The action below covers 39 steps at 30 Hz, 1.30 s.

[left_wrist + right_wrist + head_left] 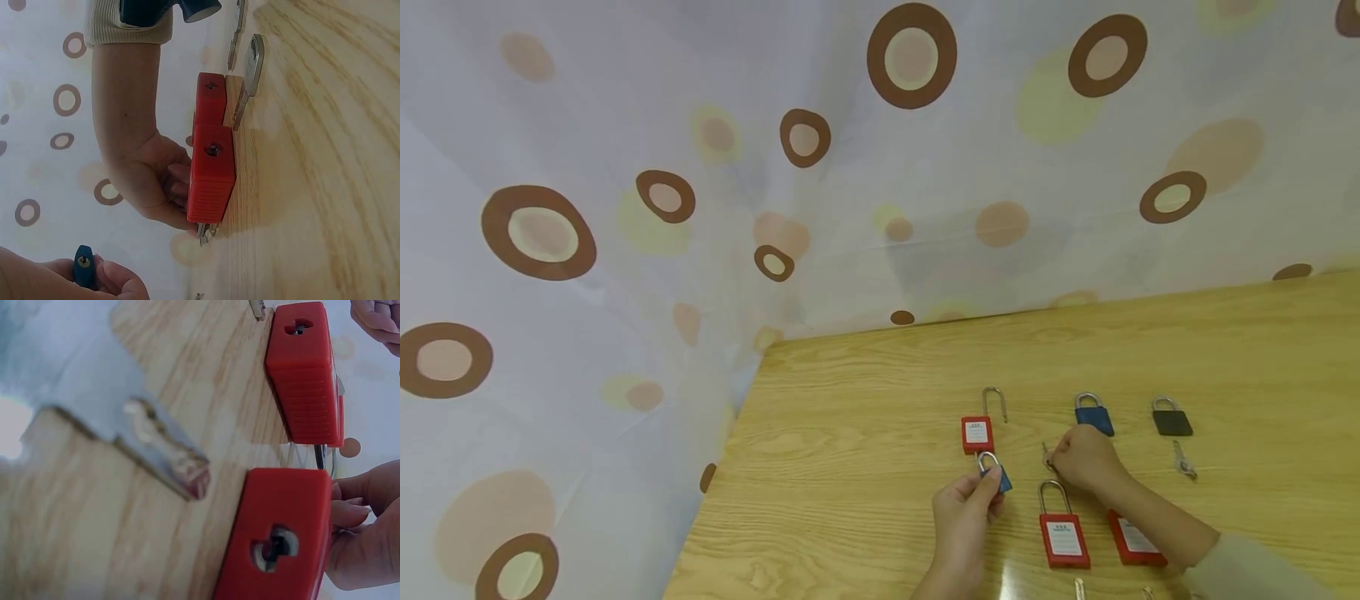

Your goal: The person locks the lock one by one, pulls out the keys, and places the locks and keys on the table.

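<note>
My left hand point(962, 512) grips a small blue padlock point(1003, 482) by its body, with the shackle pointing up. In the left wrist view, the keyhole of this blue padlock point(84, 265) faces the camera. Small silver keys point(1047, 456) sit at the fingertips of my right hand point(1086, 458), which pinches them low over the table. Just beyond that hand lies another blue padlock point(1093, 417). A red padlock point(1064, 540) and a second red padlock point(1135, 537) lie nearer; in the right wrist view they partly hide the right fingers.
Beyond the left hand lies a red padlock point(977, 433) with its shackle raised open. A black padlock point(1172, 422) lies at the right, with keys point(1184, 462) below it. Another key point(1079, 588) lies near the front. Patterned cloth point(925, 208) hangs behind the wooden table point(820, 433).
</note>
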Available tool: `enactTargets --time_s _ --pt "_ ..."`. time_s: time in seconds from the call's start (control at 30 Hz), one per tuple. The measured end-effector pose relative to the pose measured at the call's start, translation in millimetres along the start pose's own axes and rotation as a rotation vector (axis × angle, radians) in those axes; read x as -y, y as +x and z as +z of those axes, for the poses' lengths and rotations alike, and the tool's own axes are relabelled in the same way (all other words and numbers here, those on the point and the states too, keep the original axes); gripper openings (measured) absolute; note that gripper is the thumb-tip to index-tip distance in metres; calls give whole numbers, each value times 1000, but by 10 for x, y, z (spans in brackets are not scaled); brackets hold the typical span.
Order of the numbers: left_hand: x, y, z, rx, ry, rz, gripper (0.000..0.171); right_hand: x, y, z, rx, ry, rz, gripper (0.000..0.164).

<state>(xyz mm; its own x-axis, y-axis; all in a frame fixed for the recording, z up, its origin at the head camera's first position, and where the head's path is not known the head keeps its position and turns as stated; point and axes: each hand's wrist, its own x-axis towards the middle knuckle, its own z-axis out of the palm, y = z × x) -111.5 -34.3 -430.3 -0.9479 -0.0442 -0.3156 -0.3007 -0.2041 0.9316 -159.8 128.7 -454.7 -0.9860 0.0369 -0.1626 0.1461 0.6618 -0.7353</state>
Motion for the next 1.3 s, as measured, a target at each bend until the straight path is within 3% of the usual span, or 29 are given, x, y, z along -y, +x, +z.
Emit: enactTargets --time_s 0.43,0.53,0.63,0.7,0.83,0.97,1.03,1.1,1.3 --pt "48 2 83 8 27 -12 23 7 -22 35 -54 -20 -15 35" --pt "35 13 108 6 47 -21 21 43 -75 7 -81 -33 -64 31" --pt "16 49 133 9 58 -20 20 135 -178 -27 -90 23 -131 20" --pt "-3 85 159 25 69 2 21 213 -261 -37 -68 120 -162 15" --pt "-23 169 261 34 81 138 23 338 -365 -51 -30 322 -143 23" --pt "-51 284 419 -21 99 271 22 344 -298 -124 -62 398 -109 26" --pt "-74 359 501 -43 130 303 18 321 -211 -172 -88 402 -83 27" --pt "-102 444 577 -64 220 314 13 294 -109 -205 -103 419 -49 27" --pt "-108 685 745 -137 516 275 3 195 138 -157 -136 383 28 24"
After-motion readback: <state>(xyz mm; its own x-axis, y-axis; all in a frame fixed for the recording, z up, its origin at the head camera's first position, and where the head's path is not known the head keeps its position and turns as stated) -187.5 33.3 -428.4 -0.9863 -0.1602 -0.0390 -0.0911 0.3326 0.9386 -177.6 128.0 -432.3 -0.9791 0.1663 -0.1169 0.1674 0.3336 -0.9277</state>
